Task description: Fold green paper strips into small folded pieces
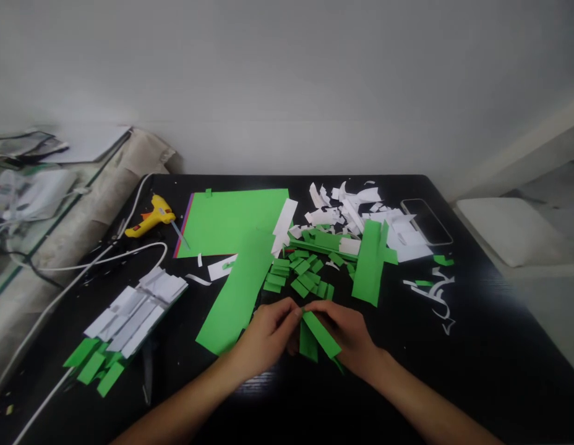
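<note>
Both hands meet near the table's front, pinching green paper strips (321, 334) at their upper end. My left hand (273, 327) has thumb and fingers pressed together at that end. My right hand (349, 334) is closed around the strips from the other side, its fingers partly hidden. Small folded green paper pieces (305, 275) lie in a heap just beyond the hands. A long green paper strip (240, 290) slants beside my left hand. Past my right hand stands a folded green paper piece (368, 262).
Left are a white-and-green paper assembly (133, 315), a yellow glue gun (152, 216) and a white cable (83, 269). Green sheets (231, 216) lie at the back. White paper scraps (347, 207) and a phone (426, 221) are back right; curled white offcuts (438, 293) lie right.
</note>
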A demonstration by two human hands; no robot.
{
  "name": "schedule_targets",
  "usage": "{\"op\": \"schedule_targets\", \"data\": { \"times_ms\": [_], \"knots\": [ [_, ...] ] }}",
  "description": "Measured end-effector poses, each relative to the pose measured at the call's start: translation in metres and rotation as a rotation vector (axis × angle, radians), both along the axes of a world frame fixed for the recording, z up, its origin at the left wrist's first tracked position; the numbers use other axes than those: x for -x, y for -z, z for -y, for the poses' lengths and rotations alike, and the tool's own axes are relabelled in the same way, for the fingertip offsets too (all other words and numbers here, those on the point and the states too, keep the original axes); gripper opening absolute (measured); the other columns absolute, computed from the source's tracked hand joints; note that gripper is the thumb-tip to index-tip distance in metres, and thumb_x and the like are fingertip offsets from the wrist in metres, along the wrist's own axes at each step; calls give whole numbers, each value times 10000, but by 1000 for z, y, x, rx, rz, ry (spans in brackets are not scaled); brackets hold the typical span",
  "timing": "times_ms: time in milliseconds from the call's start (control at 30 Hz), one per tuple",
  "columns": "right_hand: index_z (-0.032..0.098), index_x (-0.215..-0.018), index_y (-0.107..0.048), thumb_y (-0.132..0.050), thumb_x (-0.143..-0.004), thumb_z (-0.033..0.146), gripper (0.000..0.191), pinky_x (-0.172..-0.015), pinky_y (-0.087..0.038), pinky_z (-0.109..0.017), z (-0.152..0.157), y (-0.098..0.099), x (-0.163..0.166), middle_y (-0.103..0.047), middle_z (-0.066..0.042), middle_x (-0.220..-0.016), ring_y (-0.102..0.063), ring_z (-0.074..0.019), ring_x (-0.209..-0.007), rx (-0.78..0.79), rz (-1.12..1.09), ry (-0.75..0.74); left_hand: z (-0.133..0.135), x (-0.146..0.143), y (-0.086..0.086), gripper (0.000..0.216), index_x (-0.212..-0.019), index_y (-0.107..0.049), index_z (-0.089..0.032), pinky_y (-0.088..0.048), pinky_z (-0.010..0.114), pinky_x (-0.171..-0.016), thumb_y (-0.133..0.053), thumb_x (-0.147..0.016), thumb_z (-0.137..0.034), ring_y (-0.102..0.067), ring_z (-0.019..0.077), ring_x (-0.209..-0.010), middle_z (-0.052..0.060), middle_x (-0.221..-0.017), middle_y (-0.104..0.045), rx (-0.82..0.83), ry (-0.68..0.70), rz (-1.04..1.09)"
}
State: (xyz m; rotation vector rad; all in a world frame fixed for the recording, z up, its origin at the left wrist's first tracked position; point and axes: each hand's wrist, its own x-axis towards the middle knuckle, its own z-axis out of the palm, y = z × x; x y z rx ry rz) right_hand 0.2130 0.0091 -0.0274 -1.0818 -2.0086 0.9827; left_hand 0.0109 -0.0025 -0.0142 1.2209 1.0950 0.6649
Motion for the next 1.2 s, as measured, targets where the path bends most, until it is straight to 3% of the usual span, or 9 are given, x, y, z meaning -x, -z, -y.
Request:
{"op": "schedule_targets", "data": {
  "times_ms": [133,233,367,533,667,733,900,1000,1200],
  "knots": [
    [233,-1210,-628,-504,-1024,148,240,-863,-618,-317,4,5,0,-775,-78,-1060,-761,-202,-975,-165,-8,-78,0,0,-2,391,-783,-566,-186,-426,238,-580,-476,-1056,-452,-591,136,-573,-35,-593,-587,2,-34,-12],
    [234,-1183,-629,-525,-1013,129,225,-853,-616,-310,2,3,3,-768,-80,-1052,-757,-195,-963,-206,-31,-52,-2,1,-4,364,-801,-581,-182,-414,235,-584,-492,-1054,-428,-583,131,-583,-38,-602,-591,-10,-19,-10],
    [223,-1065,-692,-632,-966,155,134,-816,-600,-298,-2,0,4,-776,-57,-975,-758,-186,-888,-67,-119,23,-5,3,-7,377,-770,-570,-180,-410,239,-600,-496,-1055,-417,-572,126,-590,-35,-604,-587,-37,21,-32],
    [213,-1005,-729,-707,-912,210,96,-768,-605,-285,-3,0,4,-779,-50,-936,-755,-174,-826,282,-292,65,-4,5,-6,375,-778,-565,-180,-393,243,-598,-483,-1064,-409,-528,121,-602,-37,-629,-546,-116,48,-124],
    [220,-984,-735,-793,-832,233,163,-789,-610,-270,-5,0,6,-779,-33,-929,-749,-158,-832,470,-426,119,1,8,-1,217,-958,-592,-187,-404,249,-605,-494,-1066,-349,-520,126,-646,-33,-723,-556,-274,-16,-188],
    [223,-965,-746,-816,-805,235,175,-789,-607,-266,-7,0,7,-777,-25,-909,-741,-152,-819,500,-452,138,3,10,0,117,-1115,-579,-202,-471,258,-677,-507,-1060,-276,-589,135,-738,-6,-860,-630,-382,-31,-180],
    [223,-945,-780,-812,-804,246,146,-760,-592,-275,-7,-4,6,-783,-22,-881,-737,-164,-806,508,-425,106,1,18,-4,364,-1290,-602,-240,-545,373,-954,-486,-995,-60,-622,208,-1132,96,-1213,-604,-743,99,-231],
    [218,-949,-803,-788,-819,232,132,-754,-578,-292,-5,-9,4,-790,-38,-927,-736,-185,-840,470,-362,82,0,21,-7,449,-1243,-662,-252,-576,383,-913,-477,-934,15,-609,211,-1112,107,-1257,-542,-852,207,-244],
    [218,-947,-815,-746,-818,207,147,-727,-578,-307,-6,-9,3,-789,-48,-934,-734,-194,-831,441,-372,65,1,21,-7,449,-1276,-675,-248,-602,355,-812,-544,-924,-2,-631,195,-1009,97,-1180,-544,-913,232,-292]
  ]
}}
